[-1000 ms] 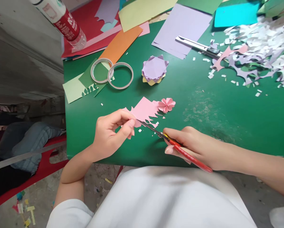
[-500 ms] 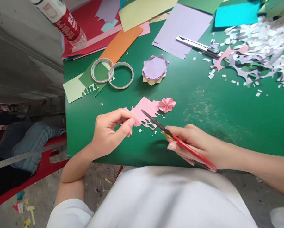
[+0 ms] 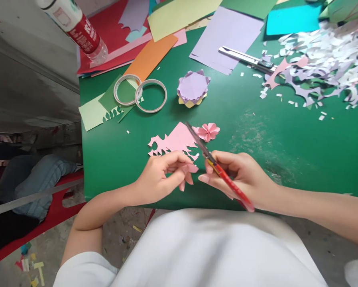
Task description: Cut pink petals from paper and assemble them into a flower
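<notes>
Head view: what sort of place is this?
Probably a paper-craft workspace: there are scissors in the right hand, plus a pink flower and a heap of scraps on the table.

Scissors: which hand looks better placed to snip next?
Probably the right hand: it holds the red-handled scissors, while the left hand pinches a small pink paper piece.

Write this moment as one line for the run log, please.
left hand: pinches small pink paper piece | right hand: holds red-handled scissors | beyond left hand: notched pink sheet | near sheet: pink paper flower
</notes>
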Demonstrator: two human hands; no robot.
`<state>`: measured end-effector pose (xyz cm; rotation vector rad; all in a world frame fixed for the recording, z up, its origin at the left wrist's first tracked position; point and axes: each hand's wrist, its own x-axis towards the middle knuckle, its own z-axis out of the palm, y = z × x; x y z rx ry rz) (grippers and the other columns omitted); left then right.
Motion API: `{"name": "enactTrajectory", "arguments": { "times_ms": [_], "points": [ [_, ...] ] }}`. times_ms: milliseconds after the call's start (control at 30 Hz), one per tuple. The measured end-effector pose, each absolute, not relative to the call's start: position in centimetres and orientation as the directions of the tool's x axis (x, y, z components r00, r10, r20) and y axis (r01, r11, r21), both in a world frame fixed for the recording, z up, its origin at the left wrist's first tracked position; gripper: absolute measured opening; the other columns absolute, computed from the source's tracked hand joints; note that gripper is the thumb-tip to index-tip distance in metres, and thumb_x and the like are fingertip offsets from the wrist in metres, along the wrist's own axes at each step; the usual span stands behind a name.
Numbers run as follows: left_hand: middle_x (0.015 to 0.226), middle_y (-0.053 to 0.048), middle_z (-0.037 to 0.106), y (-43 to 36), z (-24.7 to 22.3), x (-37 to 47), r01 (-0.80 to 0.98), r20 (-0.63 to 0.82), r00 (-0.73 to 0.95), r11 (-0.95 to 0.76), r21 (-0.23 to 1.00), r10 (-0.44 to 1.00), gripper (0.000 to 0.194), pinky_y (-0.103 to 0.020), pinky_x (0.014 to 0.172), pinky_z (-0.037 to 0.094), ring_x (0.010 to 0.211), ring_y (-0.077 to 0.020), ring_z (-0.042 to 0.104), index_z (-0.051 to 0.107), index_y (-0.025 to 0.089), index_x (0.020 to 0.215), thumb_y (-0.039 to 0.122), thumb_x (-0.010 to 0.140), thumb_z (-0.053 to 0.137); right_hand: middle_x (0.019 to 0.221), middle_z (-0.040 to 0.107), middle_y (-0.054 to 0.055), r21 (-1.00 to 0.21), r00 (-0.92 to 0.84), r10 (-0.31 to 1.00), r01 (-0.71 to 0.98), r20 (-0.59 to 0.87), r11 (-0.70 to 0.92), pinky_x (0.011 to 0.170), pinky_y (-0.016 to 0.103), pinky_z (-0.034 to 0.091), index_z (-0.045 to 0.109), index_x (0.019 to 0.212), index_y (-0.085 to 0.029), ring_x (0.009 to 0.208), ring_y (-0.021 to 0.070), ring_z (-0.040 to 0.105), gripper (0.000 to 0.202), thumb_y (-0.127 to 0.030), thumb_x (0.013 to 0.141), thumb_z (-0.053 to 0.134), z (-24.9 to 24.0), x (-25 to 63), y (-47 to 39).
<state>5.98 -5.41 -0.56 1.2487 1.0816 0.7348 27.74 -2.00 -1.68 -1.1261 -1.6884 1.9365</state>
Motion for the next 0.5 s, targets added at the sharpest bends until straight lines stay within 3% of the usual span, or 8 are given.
{"name": "enactTrajectory", "arguments": {
  "times_ms": [133, 400, 500],
  "points": [
    [0.073, 0.0, 0.072, -6.0, -1.2, 6.7, 0.138, -0.219, 0.406, 0.177, 0.974, 0.887, 0.008, -0.018, 0.054, 0.055, 0.053, -0.0077, 0.066, 0.059, 0.017, 0.09, 0.011, 0.092, 0.055, 0.052, 0.036, -0.008, -0.956, -0.624, 0.726, 0.234, -0.289, -0.18, 0.042, 0.022, 0.022, 0.049, 0.066, -0.019, 0.046, 0.0048, 0.03, 0.047, -0.054, 0.086, 0.072, -2.1, 27.3, -2.4],
    [0.077, -0.001, 0.072, -5.5, -1.4, 6.1, 0.267, -0.163, 0.441, 0.044, 0.963, 0.883, 0.01, -0.017, 0.056, 0.054, 0.056, -0.0076, 0.067, 0.055, 0.018, 0.095, 0.012, 0.095, 0.048, 0.053, 0.032, -0.008, -0.936, -0.582, 0.733, 0.206, -0.352, -0.285, 0.04, 0.022, 0.022, 0.05, 0.066, -0.019, 0.046, 0.0051, 0.028, 0.048, -0.055, 0.083, 0.075, -1.5, 27.5, -2.0],
    [0.077, -0.001, 0.073, -5.0, -1.2, 5.5, 0.281, -0.138, 0.371, 0.03, 0.959, 0.919, 0.007, -0.017, 0.056, 0.055, 0.054, -0.0069, 0.066, 0.055, 0.018, 0.095, 0.015, 0.097, 0.048, 0.053, 0.036, -0.007, -0.954, -0.539, 0.788, 0.188, -0.298, -0.232, 0.042, 0.024, 0.024, 0.056, 0.07, -0.018, 0.046, 0.0053, 0.03, 0.04, -0.049, 0.082, 0.079, -0.8, 28.2, -0.8]
  ]
}}
